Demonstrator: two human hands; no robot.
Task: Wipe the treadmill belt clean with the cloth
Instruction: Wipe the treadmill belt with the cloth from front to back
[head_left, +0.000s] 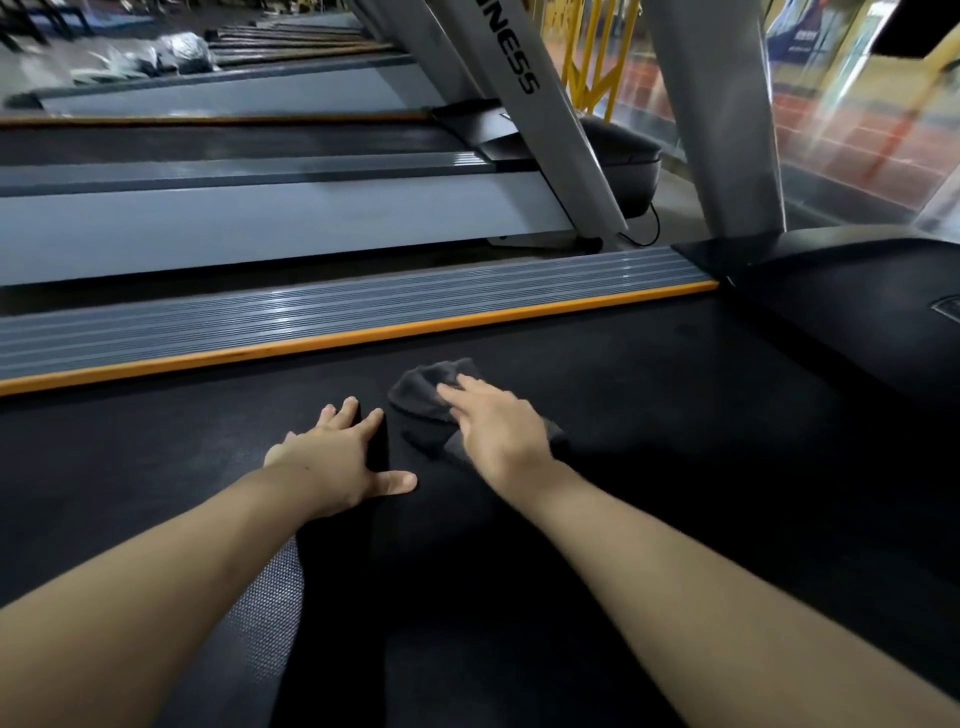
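Observation:
The black treadmill belt (649, 415) fills the lower part of the view. A dark grey cloth (423, 392) lies crumpled on it near the middle. My right hand (493, 431) presses flat on the cloth, fingers stretched forward, with cloth showing past the fingertips and beside the palm. My left hand (337, 457) rests flat on the bare belt just left of the cloth, fingers spread, holding nothing.
A ribbed grey side rail (337, 312) with an orange strip (363, 335) borders the belt's far side. The black motor cover (831, 280) and a grey upright (722, 130) stand at the right. Another treadmill (260, 218) runs parallel beyond the rail.

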